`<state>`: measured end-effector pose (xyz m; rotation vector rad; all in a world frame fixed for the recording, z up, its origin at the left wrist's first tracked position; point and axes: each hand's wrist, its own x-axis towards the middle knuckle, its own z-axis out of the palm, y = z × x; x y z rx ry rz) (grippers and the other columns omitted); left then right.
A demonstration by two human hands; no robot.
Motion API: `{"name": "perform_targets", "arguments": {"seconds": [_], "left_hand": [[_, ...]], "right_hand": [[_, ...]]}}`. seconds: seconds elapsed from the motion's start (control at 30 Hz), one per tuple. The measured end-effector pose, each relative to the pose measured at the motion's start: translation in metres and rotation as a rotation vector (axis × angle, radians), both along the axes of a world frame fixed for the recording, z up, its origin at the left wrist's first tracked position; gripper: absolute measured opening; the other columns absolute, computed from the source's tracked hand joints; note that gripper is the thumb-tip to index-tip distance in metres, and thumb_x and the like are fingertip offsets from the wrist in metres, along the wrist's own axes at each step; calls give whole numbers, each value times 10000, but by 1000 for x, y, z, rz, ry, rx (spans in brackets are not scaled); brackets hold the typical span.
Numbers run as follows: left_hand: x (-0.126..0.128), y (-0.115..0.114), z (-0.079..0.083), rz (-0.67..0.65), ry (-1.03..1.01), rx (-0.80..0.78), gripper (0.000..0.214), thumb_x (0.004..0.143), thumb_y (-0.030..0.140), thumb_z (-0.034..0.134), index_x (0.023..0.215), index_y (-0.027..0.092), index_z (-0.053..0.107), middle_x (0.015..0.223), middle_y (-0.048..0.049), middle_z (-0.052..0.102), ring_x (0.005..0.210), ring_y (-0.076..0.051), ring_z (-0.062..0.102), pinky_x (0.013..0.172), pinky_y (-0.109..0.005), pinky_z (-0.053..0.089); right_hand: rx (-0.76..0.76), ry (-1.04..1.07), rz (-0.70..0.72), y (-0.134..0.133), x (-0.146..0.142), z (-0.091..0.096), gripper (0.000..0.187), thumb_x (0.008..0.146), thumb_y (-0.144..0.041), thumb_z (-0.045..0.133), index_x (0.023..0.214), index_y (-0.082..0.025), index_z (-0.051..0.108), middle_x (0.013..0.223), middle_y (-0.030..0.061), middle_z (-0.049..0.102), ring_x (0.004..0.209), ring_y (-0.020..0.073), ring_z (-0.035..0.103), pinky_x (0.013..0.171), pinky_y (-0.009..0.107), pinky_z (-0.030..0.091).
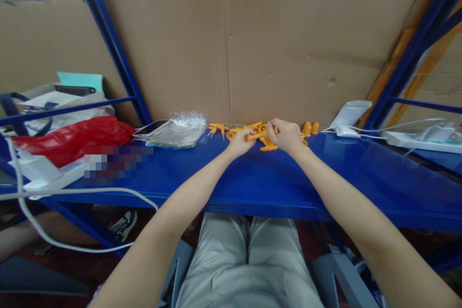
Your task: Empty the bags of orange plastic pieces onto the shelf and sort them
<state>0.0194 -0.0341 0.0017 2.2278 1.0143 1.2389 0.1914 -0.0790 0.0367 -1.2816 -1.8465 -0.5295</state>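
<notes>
My left hand (241,143) and my right hand (285,136) meet near the back of the blue shelf. Between them they grip an orange plastic part (259,135), long and thin, its left end in my left fingers and its right end in my right. Its exact kind is too small to make out. Around and behind my hands lies a pile of similar orange pieces (269,145). To the left, a few orange parts with coil-like tips (218,128) rest on the shelf. Two orange dome-shaped pieces (311,128) stand right of my right hand.
A cardboard panel (288,48) rises directly behind the pieces. Left are a clear plastic bag (186,130), a phone (153,128) and a red bag (79,139). Power strips (422,140) and white cables lie at both sides. Blue posts (115,53) frame the shelf (260,183). Another person's leg shows lower left.
</notes>
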Motion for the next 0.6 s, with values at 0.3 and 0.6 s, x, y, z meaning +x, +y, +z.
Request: {"name": "perform_targets", "arguments": {"seconds": [0.3, 0.6], "left_hand": [[-10, -7, 5, 291, 150, 135, 182, 751, 114, 589, 889, 207, 663, 817, -15, 707, 819, -195, 664, 810, -317, 503], [-19, -13, 11, 416, 352, 202, 275, 805, 127, 566, 1028, 239, 681, 992, -65, 740, 964, -243, 688, 856, -351, 515]], "right_hand": [[-148, -85, 87, 3, 7, 0, 292, 938, -399, 474, 933, -187, 674, 889, 95, 732, 800, 218, 661, 674, 285, 404], [-362, -231, 327, 22, 9, -13, 308, 919, -249, 531, 1181, -185, 679, 1188, 124, 704, 1105, 249, 637, 963, 409, 454]]}}
